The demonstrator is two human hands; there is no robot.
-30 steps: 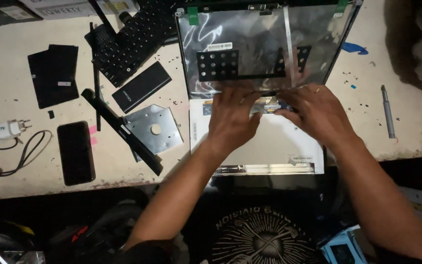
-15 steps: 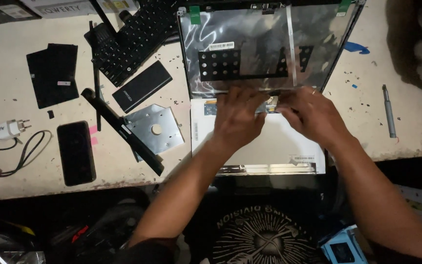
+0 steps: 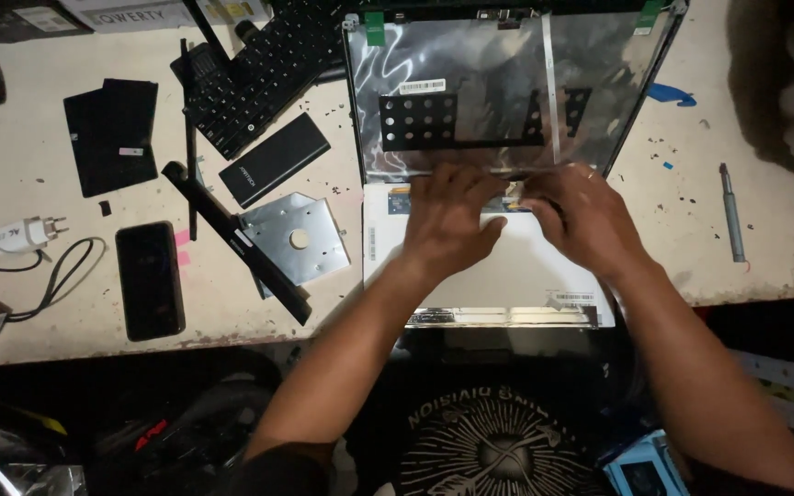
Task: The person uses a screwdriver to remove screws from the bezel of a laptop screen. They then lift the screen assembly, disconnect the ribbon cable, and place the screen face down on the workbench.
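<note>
A white flat display panel (image 3: 507,285) lies face down at the table's near edge. Behind it lies an opened laptop lid (image 3: 498,92) lined with silver foil. My left hand (image 3: 448,220) rests on the panel's upper edge, fingers spread and pressing down. My right hand (image 3: 581,216) is beside it, fingertips pinched at a small connector or tape strip where the panel meets the lid. What the fingers pinch is hidden.
A black keyboard (image 3: 259,64), a black battery (image 3: 273,158), a silver drive caddy (image 3: 296,237), a long black strip (image 3: 236,241), a dark phone (image 3: 149,280) and a charger plug (image 3: 25,234) lie at left. A screwdriver (image 3: 732,211) lies at right.
Both hands have shifted slightly along the panel's upper edge; the right fingers have drawn closer together. The panel and lid have not moved.
</note>
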